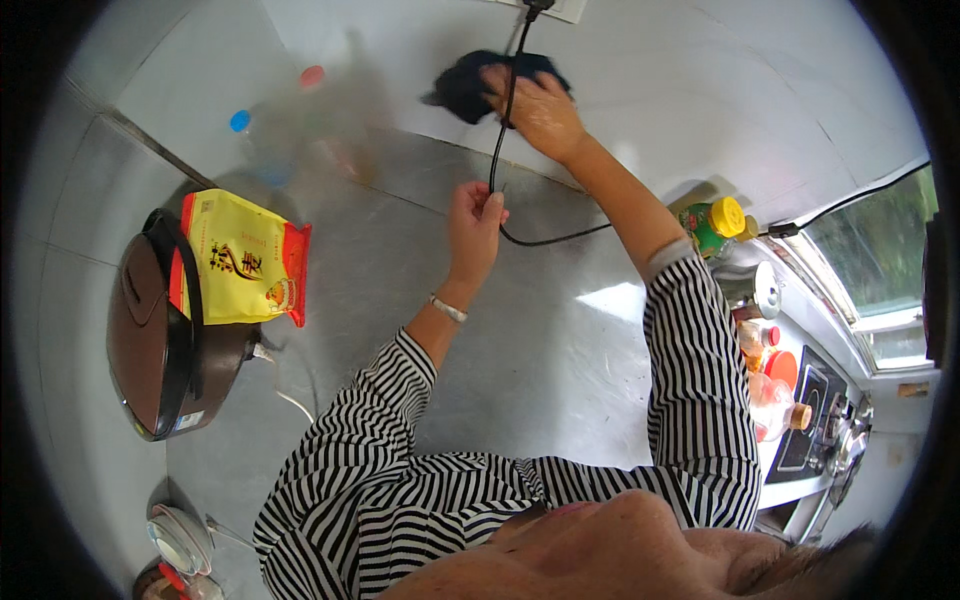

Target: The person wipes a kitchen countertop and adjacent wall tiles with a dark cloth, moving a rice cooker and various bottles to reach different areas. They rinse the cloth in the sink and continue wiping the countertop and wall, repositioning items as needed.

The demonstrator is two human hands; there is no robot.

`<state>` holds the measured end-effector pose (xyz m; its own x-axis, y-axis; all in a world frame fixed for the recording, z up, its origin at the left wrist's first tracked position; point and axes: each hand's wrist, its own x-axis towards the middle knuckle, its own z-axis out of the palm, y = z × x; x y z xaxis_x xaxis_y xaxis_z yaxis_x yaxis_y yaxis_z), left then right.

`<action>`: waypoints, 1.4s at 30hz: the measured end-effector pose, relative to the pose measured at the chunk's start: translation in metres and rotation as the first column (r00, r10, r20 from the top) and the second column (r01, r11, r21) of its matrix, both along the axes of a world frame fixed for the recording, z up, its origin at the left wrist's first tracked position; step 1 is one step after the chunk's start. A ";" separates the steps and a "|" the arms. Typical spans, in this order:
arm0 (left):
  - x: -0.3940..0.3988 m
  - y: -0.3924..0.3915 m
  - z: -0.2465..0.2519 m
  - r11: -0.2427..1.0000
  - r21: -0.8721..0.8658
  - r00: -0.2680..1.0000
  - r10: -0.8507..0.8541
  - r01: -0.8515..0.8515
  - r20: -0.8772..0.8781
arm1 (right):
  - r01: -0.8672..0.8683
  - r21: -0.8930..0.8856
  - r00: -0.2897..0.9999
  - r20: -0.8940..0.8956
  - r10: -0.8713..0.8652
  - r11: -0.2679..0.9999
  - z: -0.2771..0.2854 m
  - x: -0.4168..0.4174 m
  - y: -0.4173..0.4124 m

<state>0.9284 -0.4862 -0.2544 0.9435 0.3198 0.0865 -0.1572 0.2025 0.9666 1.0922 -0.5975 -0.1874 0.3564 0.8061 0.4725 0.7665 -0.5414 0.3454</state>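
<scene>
My left hand (478, 232) pinches a black power cable (497, 150) between thumb and fingers, above the grey metal countertop (525, 322). The cable runs up to a plug (537, 6) at the wall socket (568, 9) and also bends away to the right, under my right forearm. My right hand (536, 109) presses a dark cloth (472, 86) against the pale wall behind the counter, its fingers spread over the cloth. Part of the cable passes in front of this hand. The cloth is slightly blurred.
On the left a yellow and red food bag (236, 259) leans on a brown rice cooker (161, 330). Behind it stand clear bottles, one with a blue cap (240, 121). At right are a green jar with a yellow lid (726, 217), a steel pot (754, 291), several jars and a cooktop (802, 420). Bowls (180, 536) sit lower left.
</scene>
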 end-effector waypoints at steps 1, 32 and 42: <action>-0.005 0.003 0.005 1.000 -0.025 1.000 -0.008 0.008 0.000 | -0.053 -0.096 0.998 0.021 0.055 0.994 -0.010 0.012 0.017; -0.005 -0.008 0.070 0.664 -0.738 0.984 -0.180 0.121 -0.001 | 0.679 0.334 0.699 -0.567 -0.436 0.654 -0.141 -0.090 0.042; 0.023 0.002 0.022 0.781 -0.624 0.998 -0.040 0.006 -0.041 | 0.820 0.362 0.548 -0.270 -0.792 0.444 -0.153 -0.206 -0.135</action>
<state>0.9511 -0.4839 -0.2322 0.9488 0.2657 -0.1710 -0.1005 0.7667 0.6341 0.8857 -0.7320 -0.3399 0.7773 -0.1229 0.6170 -0.0814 -0.9921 -0.0951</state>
